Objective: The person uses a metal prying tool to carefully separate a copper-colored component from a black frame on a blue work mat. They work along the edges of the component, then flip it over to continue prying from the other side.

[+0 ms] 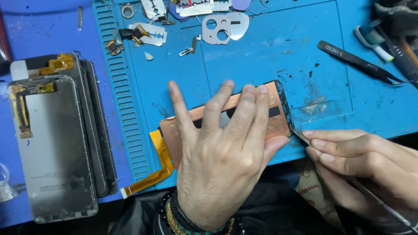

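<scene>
Silicone work mat [261,52] in bright blue is covering most of the bench, its ribbed edge running down the left side. Stacked phone screens [56,143] are lying face down just off that edge, grey backs up, with small gold connectors at the top. At the mat's near edge, a copper-backed display panel [278,117] is lying tilted, its pinkish-brown foil facing up, a dark strip crossing its middle and a black frame showing along its right end. An orange flex ribbon [159,161] is trailing from its lower left corner and hanging past the mat. The left hand [222,161] is pressing flat on the panel, fingers spread wide, holding it down. The right hand [357,161] is pinching a thin metal tool [301,135] between closed fingertips, the tip appearing to meet the panel's lower right corner, though the contact itself is hard to make out. Black tweezers [357,61] are resting well apart at the upper right. Loose metal brackets and razor blades [150,32] are lying scattered along the far edge.
</scene>
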